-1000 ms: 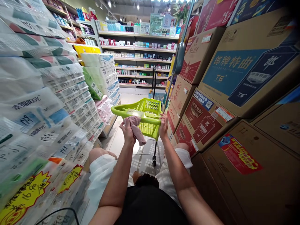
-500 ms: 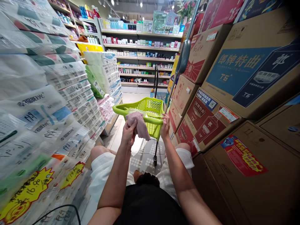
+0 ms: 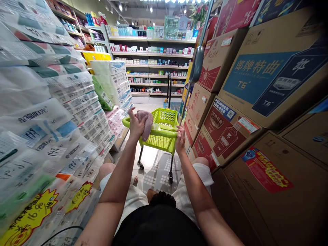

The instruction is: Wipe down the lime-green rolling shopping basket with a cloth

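Observation:
A small lime-green shopping cart (image 3: 160, 142) with a basket body and dark legs on casters stands in front of my knees. My left hand (image 3: 136, 125) holds a pinkish-mauve cloth (image 3: 147, 125) at the left part of the cart's handle, with one finger sticking up. The cloth is bunched over the handle and hangs down its near side. At the handle's right end my right hand (image 3: 180, 137) is closed around the green rail. A long grey pole (image 3: 197, 61) rises just beyond that hand; I cannot tell whether the hand touches it.
Plastic-wrapped tissue packs (image 3: 82, 102) are stacked along the left. Cardboard cartons (image 3: 258, 68) form a wall close on the right. Across the aisle's far end run shelves (image 3: 151, 54) of small goods, with a black-handled trolley (image 3: 168, 90) before them. A black cable (image 3: 63, 229) lies lower left.
My left hand and the cloth have moved left and slightly up along the handle. The cloth is now more bunched, and more of the cart's front shows. My right hand stays put.

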The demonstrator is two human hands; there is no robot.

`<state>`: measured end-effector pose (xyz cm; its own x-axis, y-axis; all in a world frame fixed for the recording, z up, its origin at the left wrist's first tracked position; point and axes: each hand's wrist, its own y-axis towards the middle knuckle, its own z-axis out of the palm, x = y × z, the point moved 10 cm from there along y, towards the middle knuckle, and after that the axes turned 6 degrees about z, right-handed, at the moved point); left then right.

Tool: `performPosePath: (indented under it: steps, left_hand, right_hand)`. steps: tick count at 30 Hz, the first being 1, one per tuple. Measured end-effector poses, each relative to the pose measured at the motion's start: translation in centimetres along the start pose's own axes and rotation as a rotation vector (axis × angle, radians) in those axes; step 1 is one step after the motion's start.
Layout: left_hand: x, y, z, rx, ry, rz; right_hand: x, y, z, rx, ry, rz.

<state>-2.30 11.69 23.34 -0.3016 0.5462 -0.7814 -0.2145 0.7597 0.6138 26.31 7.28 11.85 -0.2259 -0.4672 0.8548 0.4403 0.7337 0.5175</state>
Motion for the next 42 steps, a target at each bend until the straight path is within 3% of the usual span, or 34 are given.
performPosePath:
  steps: [4,8,11,17,22,25,33,40,42]
  left_hand:
    - [0.7,0.9,2.8,0.244,0.524,0.138]
    - [0.6,-0.1,5.4,0.569,0.615,0.396]
    - [1.2,-0.4,5.0,0.677,0.640,0.465]
    - [3.3,1.0,3.4,0.634,0.717,0.258]
    - [4.0,2.8,3.9,0.583,0.809,0.074]
    - [4.5,3.2,4.7,0.617,0.918,-0.048]
    - [1.8,0.6,10.2,0.931,0.814,0.202]
    - [2.2,-0.2,13.5,1.151,0.798,0.143]
    - [2.4,-0.1,13.6,1.145,0.827,0.123]
  right_hand:
    - [0.2,-0.1,0.0,-0.004,0.008,-0.002]
    - [0.1,-0.1,-0.2,-0.002,0.003,-0.010]
    - [0.0,-0.1,-0.1,-0.001,-0.016,-0.010]
    - [0.0,-0.1,0.0,-0.048,0.010,0.001]
    - [0.0,-0.4,-0.3,-0.071,0.008,-0.010]
    - [0.1,-0.5,-0.5,-0.081,0.011,-0.024]
    - [-0.1,-0.2,-2.3,-0.180,-0.008,-0.033]
    - [0.6,-0.6,-3.4,-0.196,-0.077,-0.065]
    - [0.6,-0.6,-3.3,-0.186,-0.103,-0.056]
